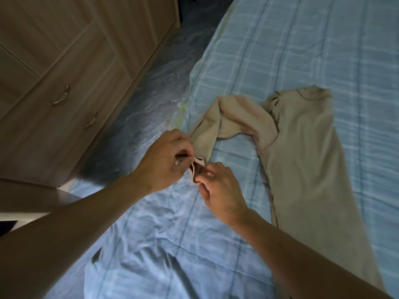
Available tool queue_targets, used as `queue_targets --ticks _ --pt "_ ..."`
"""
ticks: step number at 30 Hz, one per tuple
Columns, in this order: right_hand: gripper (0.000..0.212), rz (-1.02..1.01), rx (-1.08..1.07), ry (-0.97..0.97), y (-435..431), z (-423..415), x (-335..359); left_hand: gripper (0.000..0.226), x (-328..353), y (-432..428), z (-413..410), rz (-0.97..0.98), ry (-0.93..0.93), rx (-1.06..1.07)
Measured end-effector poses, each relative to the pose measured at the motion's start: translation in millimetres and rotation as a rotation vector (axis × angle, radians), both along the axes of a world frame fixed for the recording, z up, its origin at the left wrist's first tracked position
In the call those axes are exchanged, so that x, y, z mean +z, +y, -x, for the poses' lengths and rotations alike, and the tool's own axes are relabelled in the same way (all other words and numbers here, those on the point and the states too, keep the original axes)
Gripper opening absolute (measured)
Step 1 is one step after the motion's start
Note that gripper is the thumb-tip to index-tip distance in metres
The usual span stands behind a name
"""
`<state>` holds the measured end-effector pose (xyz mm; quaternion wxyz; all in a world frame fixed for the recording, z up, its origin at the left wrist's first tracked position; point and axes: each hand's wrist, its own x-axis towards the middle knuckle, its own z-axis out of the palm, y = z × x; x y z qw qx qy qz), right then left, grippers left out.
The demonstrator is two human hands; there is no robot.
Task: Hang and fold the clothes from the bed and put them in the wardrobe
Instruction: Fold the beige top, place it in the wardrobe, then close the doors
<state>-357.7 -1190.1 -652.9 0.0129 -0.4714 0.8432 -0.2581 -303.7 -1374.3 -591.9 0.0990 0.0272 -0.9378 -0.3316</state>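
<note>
A beige long-sleeved top [302, 147] lies spread on the bed [280, 50], its body running toward the lower right and its collar at the far end. One sleeve bends left and comes toward me. My left hand [164, 160] pinches the cuff of that sleeve from the left. My right hand [220, 190] pinches the same cuff from the right, so the cuff opening is held between both hands just above the sheet.
The bed has a light blue checked sheet, wrinkled near me. A wooden wardrobe [64, 72] with two metal handles [61, 97] stands at the left, doors shut. A strip of bluish floor [151, 93] runs between wardrobe and bed.
</note>
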Motion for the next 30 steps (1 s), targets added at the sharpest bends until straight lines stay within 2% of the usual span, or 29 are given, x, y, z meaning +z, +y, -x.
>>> queue_targets --ticks 2,6,9,10,14,16,18,20,22,25,28,30 --pt "0.009 0.027 0.037 0.006 4.3 -9.5 1.4 0.005 5.2 8.8 -6.0 0.043 -0.008 -0.044" --pt "0.011 0.036 0.118 0.014 18.7 -27.0 -7.7 0.007 -7.5 22.7 -23.3 0.342 -0.136 -0.213" --pt "0.001 0.032 0.115 -0.022 36.2 -31.6 -10.5 0.034 -17.7 24.6 -34.5 0.422 -0.316 -0.232" --pt "0.010 0.055 0.066 -0.043 40.6 -30.6 -8.6 0.043 -17.2 23.9 -35.9 0.467 -0.319 -0.221" --pt "0.072 -0.001 -0.097 -0.075 37.8 -24.6 1.9 0.061 -13.9 17.4 -35.0 0.642 -0.269 -0.163" --pt "0.085 -0.079 -0.083 -0.032 26.0 -24.2 6.2 0.059 -16.9 12.2 -33.4 0.679 -0.255 -0.164" --pt "0.081 -0.126 -0.058 0.008 12.2 -25.7 8.7 0.050 -22.1 7.6 -33.0 0.690 -0.216 -0.178" --pt "0.065 -0.146 -0.055 0.032 -1.1 -28.0 8.0 0.040 -25.7 5.7 -33.2 0.660 -0.163 -0.181" --pt "0.048 -0.131 -0.083 0.051 -12.1 -30.1 5.2 0.032 -27.1 5.9 -33.7 0.594 -0.098 -0.163" --pt "0.035 -0.085 -0.165 0.064 -20.7 -31.4 5.3 0.029 -22.1 9.0 -34.3 0.465 0.002 -0.131" --pt "0.026 -0.017 -0.245 0.010 -18.2 -28.7 13.4 0.025 -7.6 17.0 -30.3 0.400 0.072 -0.139" --pt "0.019 0.073 -0.254 -0.123 -9.7 -28.4 25.6 0.022 3.8 27.1 -28.9 0.383 0.098 -0.157"
